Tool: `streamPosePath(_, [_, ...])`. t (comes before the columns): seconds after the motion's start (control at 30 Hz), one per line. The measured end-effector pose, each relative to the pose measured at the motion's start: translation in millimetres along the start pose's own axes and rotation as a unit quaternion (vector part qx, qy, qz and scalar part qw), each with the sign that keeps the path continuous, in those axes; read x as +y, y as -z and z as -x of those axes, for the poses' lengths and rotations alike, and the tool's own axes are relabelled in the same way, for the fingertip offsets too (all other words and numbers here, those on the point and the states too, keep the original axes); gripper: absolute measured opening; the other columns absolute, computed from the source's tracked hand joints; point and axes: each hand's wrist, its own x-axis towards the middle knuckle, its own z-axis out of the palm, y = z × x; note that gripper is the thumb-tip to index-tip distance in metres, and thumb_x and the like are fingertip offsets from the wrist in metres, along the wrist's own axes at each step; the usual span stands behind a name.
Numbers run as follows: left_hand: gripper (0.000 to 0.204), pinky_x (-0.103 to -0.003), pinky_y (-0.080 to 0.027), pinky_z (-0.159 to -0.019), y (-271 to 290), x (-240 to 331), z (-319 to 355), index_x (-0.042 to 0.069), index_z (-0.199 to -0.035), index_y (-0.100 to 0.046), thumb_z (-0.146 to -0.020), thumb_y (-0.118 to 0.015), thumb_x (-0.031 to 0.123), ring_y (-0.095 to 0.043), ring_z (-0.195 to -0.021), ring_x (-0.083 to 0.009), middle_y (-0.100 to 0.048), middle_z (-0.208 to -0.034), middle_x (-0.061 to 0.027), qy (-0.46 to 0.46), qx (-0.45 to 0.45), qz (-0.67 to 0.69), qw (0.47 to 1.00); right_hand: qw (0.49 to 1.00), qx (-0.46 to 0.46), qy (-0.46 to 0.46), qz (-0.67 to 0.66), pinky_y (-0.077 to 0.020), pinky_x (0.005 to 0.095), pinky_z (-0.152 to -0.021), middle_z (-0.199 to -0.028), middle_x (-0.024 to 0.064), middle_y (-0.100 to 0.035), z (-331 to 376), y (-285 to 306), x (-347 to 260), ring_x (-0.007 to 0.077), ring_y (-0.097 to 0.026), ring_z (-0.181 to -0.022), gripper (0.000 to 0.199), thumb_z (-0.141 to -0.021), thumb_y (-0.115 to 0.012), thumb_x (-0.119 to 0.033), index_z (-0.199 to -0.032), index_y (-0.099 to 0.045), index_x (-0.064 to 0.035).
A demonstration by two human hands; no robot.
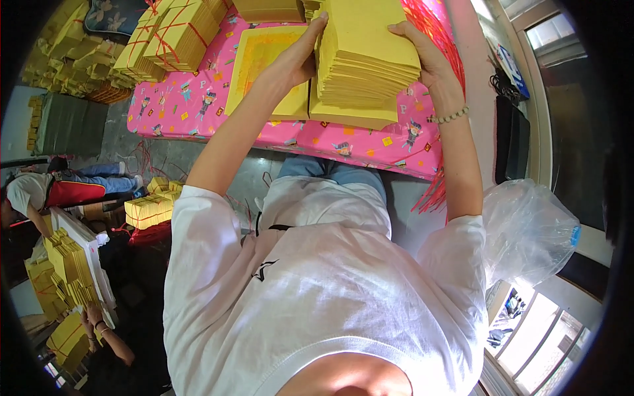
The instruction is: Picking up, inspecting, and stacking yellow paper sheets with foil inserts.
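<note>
A thick stack of yellow paper sheets [365, 56] stands tilted on the pink patterned tablecloth [185, 105]. My left hand [300, 53] presses against the stack's left side, fingers reaching up to its top edge. My right hand [422, 56], with a bead bracelet at the wrist, grips the stack's right side. Under and left of the stack lies a flat yellow sheet with an orange printed centre [261, 63].
Bundles of yellow paper tied with red string [175, 33] sit at the table's far left. Red strings [436, 191] hang off the right edge. More yellow bundles [152, 208] lie on the floor at left, where other people sit. A clear plastic bag [528, 228] is at right.
</note>
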Motion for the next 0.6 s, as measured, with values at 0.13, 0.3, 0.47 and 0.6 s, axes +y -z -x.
streamPosePath(0.13, [0.085, -0.038, -0.03, -0.104, 4, 4, 0, 0.006, -0.138, -0.036, -0.082, -0.044, 0.069, -0.039, -0.125, -0.0237, -0.038, -0.139, -0.0142, -0.011, 0.015, -0.141, 0.99, 1.0, -0.01, 0.004, -0.006, -0.0522, 0.0247, -0.069, -0.094, 0.0071, -0.062, -1, 0, -1, 0.011, -0.062, -0.081, 0.032, -0.082, -0.063, -0.023, -0.103, -0.057, 0.0])
streamPosePath(0.3, [0.085, -0.038, -0.03, -0.104, 19, -10, -10, 0.005, -0.142, -0.026, -0.086, -0.034, 0.069, -0.036, -0.128, -0.0227, -0.036, -0.141, -0.0125, -0.067, 0.095, -0.268, 0.956, 0.999, -0.022, 0.034, -0.016, -0.0505, 0.0241, -0.077, -0.102, 0.0077, -0.061, 3, -12, 1, 0.0113, -0.061, -0.09, 0.042, -0.083, -0.063, -0.026, -0.114, -0.053, 0.0006])
streamPosePath(0.47, [0.077, -0.033, -0.03, -0.105, 1, -18, 19, 0.006, -0.142, -0.027, -0.091, -0.024, 0.064, -0.037, -0.127, -0.0207, -0.039, -0.138, -0.0113, -0.087, 0.051, -0.072, 0.992, 0.99, 0.0, 0.073, -0.124, -0.04, 0.0323, -0.095, -0.128, 0.0096, -0.049, 16, -14, 13, 0.0181, -0.048, -0.116, 0.074, -0.084, -0.048, -0.062, -0.131, -0.043, -0.0058])
streamPosePath(0.6, [0.079, -0.033, -0.028, -0.106, 1, -29, 20, 0.006, -0.142, -0.025, -0.09, -0.023, 0.066, -0.033, -0.13, -0.0203, -0.036, -0.141, -0.0108, -0.12, 0.018, -0.05, 0.991, 0.981, 0.023, 0.167, -0.095, -0.0396, 0.0343, -0.097, -0.133, 0.0068, -0.046, 6, -6, 49, 0.0182, -0.046, -0.119, 0.074, -0.086, -0.041, -0.064, -0.134, -0.042, -0.0079])
